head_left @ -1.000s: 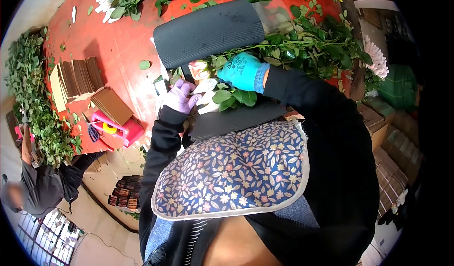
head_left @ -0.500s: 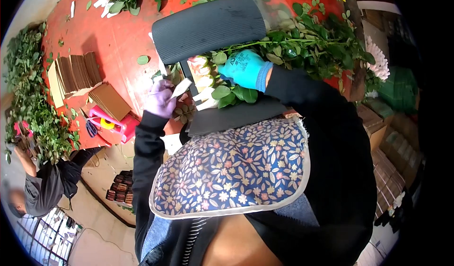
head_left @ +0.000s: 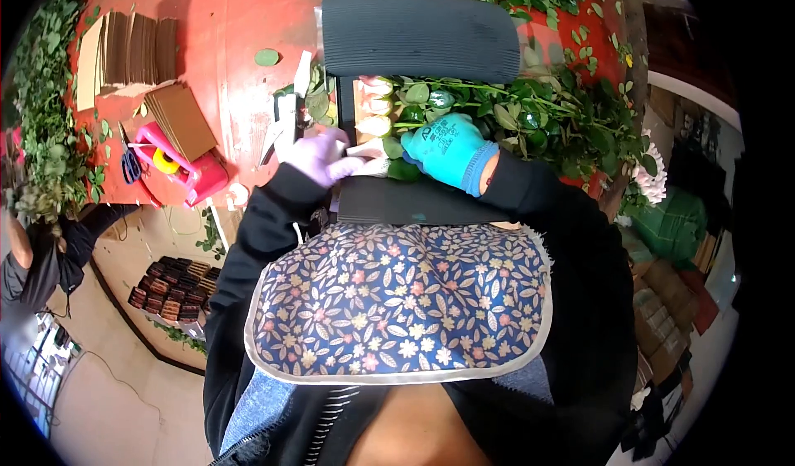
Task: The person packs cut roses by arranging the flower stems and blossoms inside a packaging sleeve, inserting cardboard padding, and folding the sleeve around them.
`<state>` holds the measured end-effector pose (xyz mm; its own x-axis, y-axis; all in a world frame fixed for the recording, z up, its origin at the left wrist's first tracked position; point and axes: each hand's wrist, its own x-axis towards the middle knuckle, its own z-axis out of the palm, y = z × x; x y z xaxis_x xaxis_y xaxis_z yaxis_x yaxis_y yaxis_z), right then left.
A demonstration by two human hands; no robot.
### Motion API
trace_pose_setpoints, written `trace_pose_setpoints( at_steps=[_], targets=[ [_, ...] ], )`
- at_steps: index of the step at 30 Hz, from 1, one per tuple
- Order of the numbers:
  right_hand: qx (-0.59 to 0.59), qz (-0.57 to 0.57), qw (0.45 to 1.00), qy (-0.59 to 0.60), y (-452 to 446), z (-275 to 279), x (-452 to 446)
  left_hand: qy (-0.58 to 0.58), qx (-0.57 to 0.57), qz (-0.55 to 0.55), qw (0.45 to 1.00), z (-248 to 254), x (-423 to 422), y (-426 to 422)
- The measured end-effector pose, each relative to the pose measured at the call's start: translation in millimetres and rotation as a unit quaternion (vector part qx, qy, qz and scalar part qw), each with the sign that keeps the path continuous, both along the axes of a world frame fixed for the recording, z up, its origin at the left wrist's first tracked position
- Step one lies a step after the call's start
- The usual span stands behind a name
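Purple-gloved, the left hand [head_left: 317, 158] curls its fingertips against a white wrap [head_left: 373, 168] at centre frame, its grip unclear, just below pale roses [head_left: 374, 108]. Well apart from it, the teal-gloved right hand [head_left: 450, 153] lies at the leafy stems [head_left: 505, 117], its fingers mostly hidden. The roses look light, soft and easily bruised, best held by their stiffer stems.

At the left of the red tabletop [head_left: 236, 36], a row of brown cardboard sheets [head_left: 137, 48] stands beyond a slanted stack of tan cardboard pieces [head_left: 180, 120]. Just nearer are a bright pink plastic tape dispenser [head_left: 204, 176] holding a yellow ring [head_left: 166, 162] and dark-blue-handled scissors [head_left: 130, 168]. Leafy green stems [head_left: 41, 85] heap along the left edge. Dark brown blocks [head_left: 172, 288] are stacked near left; a green wrapped bundle [head_left: 681, 228] sits right.
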<state>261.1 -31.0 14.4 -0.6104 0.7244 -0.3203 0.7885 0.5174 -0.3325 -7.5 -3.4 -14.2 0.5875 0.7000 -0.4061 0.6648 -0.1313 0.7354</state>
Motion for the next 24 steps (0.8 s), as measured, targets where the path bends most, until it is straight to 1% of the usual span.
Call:
trace_pose_setpoints(
  at_steps=[2,4,5,7,8,10,11,13,14,16,17,19,20,21,22,24],
  targets=[
    [-0.012,0.01,1.0,-0.014,2.5,-1.7,-2.6,-0.047,-0.042,-0.009,0.998,-6.9,13.9,-4.5],
    [0.004,0.013,1.0,-0.018,2.0,-2.9,-1.8,-0.165,-0.075,0.017,0.983,-22.1,14.2,-5.3],
    [0.002,0.012,1.0,-0.019,1.8,-5.2,-0.9,-0.166,-0.077,0.016,0.983,-25.3,11.7,-5.9],
    [-0.014,-0.009,1.0,0.013,-0.4,-8.3,0.0,-0.205,-0.081,0.028,0.975,-25.9,3.2,-5.9],
    [-0.012,-0.012,1.0,0.013,0.2,-8.3,-0.2,-0.189,-0.106,0.042,0.975,-21.7,-2.6,-4.4],
    [-0.006,-0.013,1.0,-0.006,0.3,-2.4,-5.8,-0.205,-0.168,0.074,0.961,-25.4,-12.2,-8.6],
    [-0.006,-0.015,1.0,-0.004,0.0,-1.7,-5.5,-0.203,-0.169,0.072,0.962,-27.7,-16.6,-9.2],
    [-0.009,-0.019,1.0,0.004,-0.4,-2.5,-1.6,-0.212,-0.065,0.089,0.971,-36.3,-28.7,-10.6],
    [-0.011,-0.022,1.0,0.006,-1.7,-4.3,2.6,-0.248,-0.135,0.159,0.946,-61.7,-51.2,-11.6],
    [-0.024,-0.016,1.0,0.012,-1.2,-6.4,10.4,-0.224,-0.039,0.061,0.972,-54.1,-74.3,5.7],
    [-0.025,-0.011,1.0,0.012,-2.3,-4.8,10.9,-0.347,-0.074,0.044,0.934,-53.7,-69.3,9.3],
    [-0.058,-0.036,0.997,0.022,3.3,11.4,7.9,-0.402,-0.071,0.069,0.91,-23.2,-40.7,4.6],
    [-0.058,-0.028,0.998,0.022,4.2,15.6,5.5,-0.402,-0.095,0.048,0.909,-11.2,-35.3,5.3],
    [-0.05,0.009,0.998,0.035,4.8,19.7,3.2,-0.205,-0.209,0.104,0.95,18.4,-27.4,2.7],
    [-0.042,0.046,0.997,0.047,4.8,23.8,1.8,-0.191,-0.151,0.093,0.965,-0.5,-29.5,-2.8],
    [-0.062,0.04,0.995,0.063,5.6,25.8,3.1,-0.156,-0.199,0.118,0.96,6.8,-15.6,-2.7]
  ],
)
